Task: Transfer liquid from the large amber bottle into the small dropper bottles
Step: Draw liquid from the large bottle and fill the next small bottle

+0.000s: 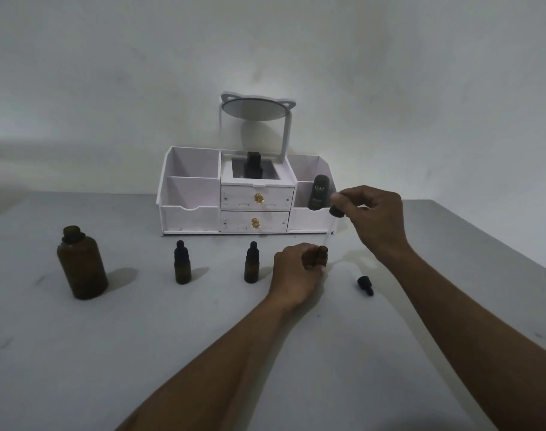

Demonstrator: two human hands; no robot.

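Plainly lettered "Kahf" on dark bottle (pixel 319 192) in white organizer (pixel 187 213), left hand (pixel 293 272) gripping open dropper bottle (pixel 321 255), right hand (pixel 377 219) pinching dropper (pixel 336 210) above it

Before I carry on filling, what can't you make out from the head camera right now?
- Head view: fill level of the small bottle; the left hand wraps round it.
- Head view: whether the dropper pinched by the right hand holds liquid; its clear glass tube is too faint.
- Head view: level in the large amber bottle; dark glass, dim light.
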